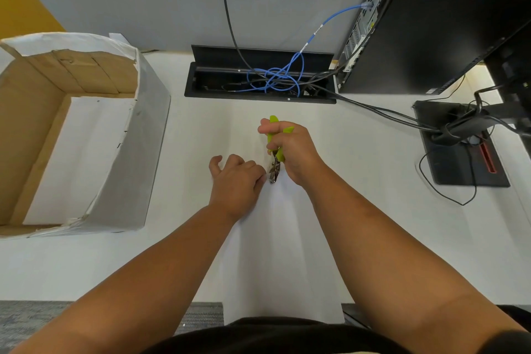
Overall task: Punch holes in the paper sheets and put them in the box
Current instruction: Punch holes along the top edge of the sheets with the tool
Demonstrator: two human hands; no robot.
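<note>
Two hands work over a white paper sheet (283,238) that lies on the desk (373,210) and overhangs its near edge toward the person. Right hand (290,149): fingers curled tight round the green handles of a plier-type hole punch (275,165), whose metal head points down onto the sheet. Left hand (237,178): resting on the paper just beside the punch head, fingers loosely bent, steadying the sheet; whether it also pinches the paper's edge cannot be told. Cardboard box (66,135): open, at the left of the desk, well apart from the hands, with white paper already lying on its floor.

Step in hand, as judged: punching. For a clean hole, the sheet's margin should sit fully inside the punch throat, the steadying hand should keep the paper taut and clear of the die, and the squeeze should be one firm stroke. Whether the sheet is actually seated between the jaws is not visible.
</note>
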